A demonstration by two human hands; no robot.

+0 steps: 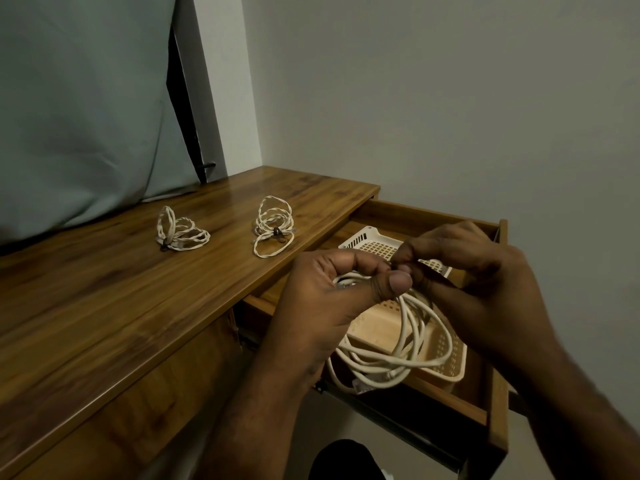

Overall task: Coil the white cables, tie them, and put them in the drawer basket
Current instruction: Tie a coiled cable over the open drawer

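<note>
My left hand (332, 289) grips the top of a coiled white cable (391, 355) whose loops hang down over the drawer. My right hand (460, 265) pinches at the same top of the coil, fingertips against my left thumb; what lies between the fingers is hidden. Under the coil, a cream perforated basket (446, 362) sits in the open wooden drawer (495, 393). Two more coiled white cables lie on the desk, each bound with a dark tie: one at the left (180, 232), one further right (273, 225).
The wooden desk top (121, 306) runs from the left to the drawer. A grey cloth (79, 109) hangs behind it at the left. A plain wall (450, 98) stands behind the drawer. A dark shape (343, 459) shows below by the floor.
</note>
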